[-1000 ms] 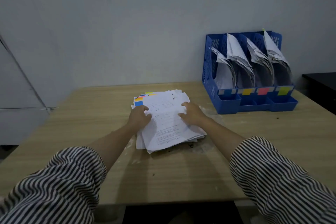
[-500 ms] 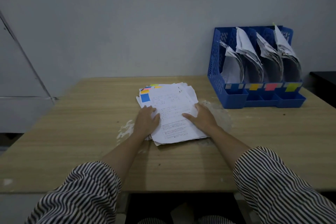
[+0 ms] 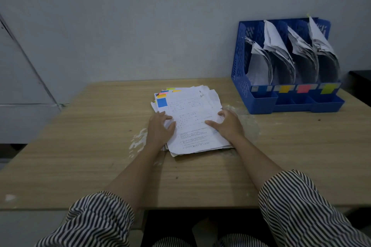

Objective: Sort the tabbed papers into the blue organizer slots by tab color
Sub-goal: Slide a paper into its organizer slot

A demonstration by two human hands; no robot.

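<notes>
On the table [image 3: 80,156], both flat-fingered hands [image 3: 160,130] [image 3: 228,126] rest on the paper stack [image 3: 192,120], tabbed end pointing away.

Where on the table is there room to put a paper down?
The wooden table is bare left of the paper stack, and along the near edge toward the striped sleeves. It is crowded at the stack, where the left hand and right hand rest, and around the blue organizer.

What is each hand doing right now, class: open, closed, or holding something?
Left hand: open, fingers resting flat on the paper stack.
Right hand: open, fingers lightly bent, resting on the stack's right edge.
</notes>
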